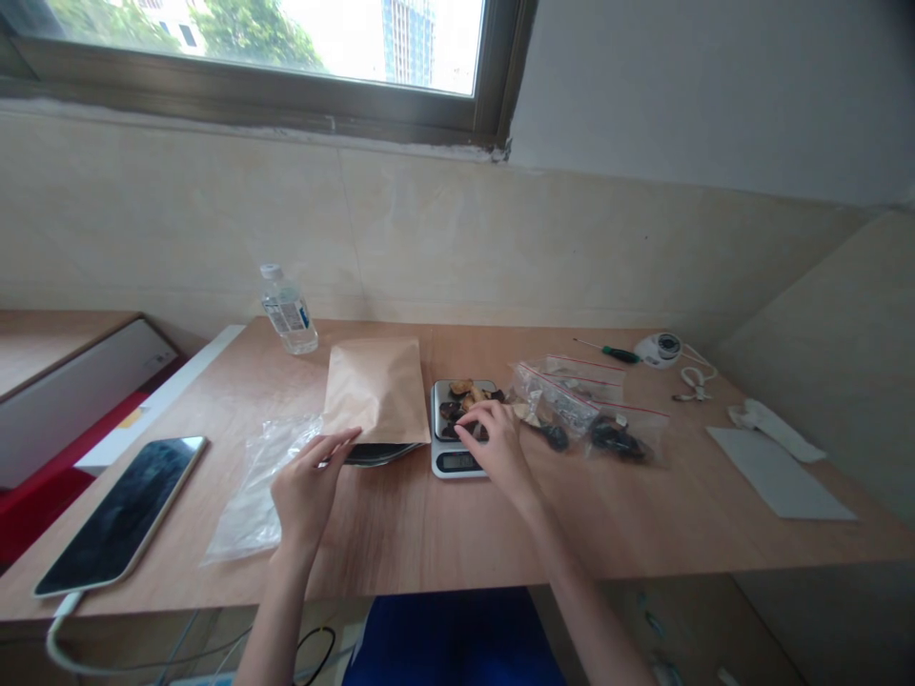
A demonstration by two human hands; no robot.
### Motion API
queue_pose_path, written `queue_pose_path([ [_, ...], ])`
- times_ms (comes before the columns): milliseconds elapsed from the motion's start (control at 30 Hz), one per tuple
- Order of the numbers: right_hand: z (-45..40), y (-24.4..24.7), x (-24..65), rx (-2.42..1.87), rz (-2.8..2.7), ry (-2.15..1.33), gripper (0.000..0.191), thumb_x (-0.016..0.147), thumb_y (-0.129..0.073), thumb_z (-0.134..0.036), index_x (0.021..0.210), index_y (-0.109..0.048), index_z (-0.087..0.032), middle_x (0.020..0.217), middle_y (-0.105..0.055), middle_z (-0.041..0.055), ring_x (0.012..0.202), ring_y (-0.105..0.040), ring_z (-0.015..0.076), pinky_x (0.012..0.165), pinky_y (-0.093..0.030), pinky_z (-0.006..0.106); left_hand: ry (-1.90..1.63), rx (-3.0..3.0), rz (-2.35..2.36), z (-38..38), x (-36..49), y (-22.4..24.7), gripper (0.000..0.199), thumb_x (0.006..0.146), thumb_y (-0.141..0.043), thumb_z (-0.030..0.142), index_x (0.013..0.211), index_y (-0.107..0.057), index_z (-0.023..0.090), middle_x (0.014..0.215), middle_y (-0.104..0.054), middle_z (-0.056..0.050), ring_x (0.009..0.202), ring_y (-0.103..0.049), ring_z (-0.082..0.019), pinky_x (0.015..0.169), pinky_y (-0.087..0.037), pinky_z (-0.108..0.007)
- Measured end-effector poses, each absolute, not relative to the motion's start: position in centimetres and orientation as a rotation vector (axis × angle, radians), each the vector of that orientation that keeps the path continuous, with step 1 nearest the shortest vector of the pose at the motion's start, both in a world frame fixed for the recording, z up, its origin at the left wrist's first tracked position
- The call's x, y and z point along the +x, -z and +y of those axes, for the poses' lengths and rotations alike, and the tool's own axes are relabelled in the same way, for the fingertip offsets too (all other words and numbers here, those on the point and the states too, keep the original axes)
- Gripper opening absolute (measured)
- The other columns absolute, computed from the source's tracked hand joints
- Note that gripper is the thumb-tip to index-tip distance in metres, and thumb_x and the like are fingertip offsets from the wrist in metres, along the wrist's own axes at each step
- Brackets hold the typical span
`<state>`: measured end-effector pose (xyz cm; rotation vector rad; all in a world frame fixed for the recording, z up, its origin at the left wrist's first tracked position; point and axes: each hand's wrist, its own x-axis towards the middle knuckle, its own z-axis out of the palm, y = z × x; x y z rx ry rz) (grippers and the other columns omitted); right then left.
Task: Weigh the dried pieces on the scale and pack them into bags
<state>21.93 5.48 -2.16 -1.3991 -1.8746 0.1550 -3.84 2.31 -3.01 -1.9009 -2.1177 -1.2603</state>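
A brown paper bag [377,386] lies on the wooden table, its mouth facing me and showing a dark inside. My left hand [309,481] pinches the edge of that mouth at its left side. Right of the bag is a small white digital scale [441,467], with dark and tan dried pieces [457,395] heaped on its plate. Over the plate's front right part, my right hand [493,438] has thumb and forefinger curved close to the pieces; whether anything is between the fingertips is too small to tell.
Zip bags [564,395] with dark contents lie right of the scale. Behind them are a screwdriver [619,354] and a white camera [659,350]. A water bottle [290,312] stands back left; a clear plastic bag [250,500] and a phone [125,514] lie left. A white card [779,474] is far right.
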Motion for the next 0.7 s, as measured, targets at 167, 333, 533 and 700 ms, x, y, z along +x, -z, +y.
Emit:
queue_pose_path([
  [167,6.3,2.9,20.7,-1.503,-1.973,0.02,0.005,0.081,-0.062,-0.025,0.085,-0.064,-0.023,0.108,-0.057,0.0084,0.102,-0.05,0.0266,0.087,-0.039,0.042,1.263,-1.908,-2.119,2.3,-4.0,3.1,0.016,0.081,-0.063,0.027,0.093,-0.072,0.034,0.087,-0.071,0.007,0.071,-0.066,-0.011,0.054,-0.04,-0.019],
  [333,5.2,2.6,20.6,-1.433,-1.977,0.071,0.012,0.087,-0.055,-0.026,0.093,-0.065,-0.023,0.11,-0.057,0.0081,0.104,-0.05,0.0246,0.09,-0.038,0.04,1.262,-1.905,-2.11,2.3,-3.9,3.0,0.015,0.081,-0.064,0.027,0.092,-0.072,0.033,0.087,-0.072,0.007,0.07,-0.066,-0.01,0.054,-0.04,-0.018],
  [533,4.1,3.4,20.6,-1.416,-2.081,0.081,0.022,0.092,-0.046,-0.027,0.092,-0.068,-0.024,0.117,-0.057,0.0087,0.111,-0.047,0.0258,0.094,-0.034,0.044,1.267,-1.899,-2.11,2.5,-3.9,3.0,0.015,0.08,-0.065,0.026,0.092,-0.072,0.033,0.087,-0.072,0.007,0.068,-0.066,-0.01,0.053,-0.039,-0.018],
  [700,3.3,2.6,21.7,-1.371,-1.957,-0.056,0.028,0.095,-0.039,-0.029,0.105,-0.065,-0.025,0.119,-0.056,0.0074,0.113,-0.048,0.0227,0.096,-0.033,0.041,1.268,-1.91,-2.115,2.9,-4.2,3.4,0.015,0.083,-0.061,0.03,0.092,-0.072,0.033,0.088,-0.072,0.006,0.069,-0.065,-0.011,0.053,-0.039,-0.019],
])
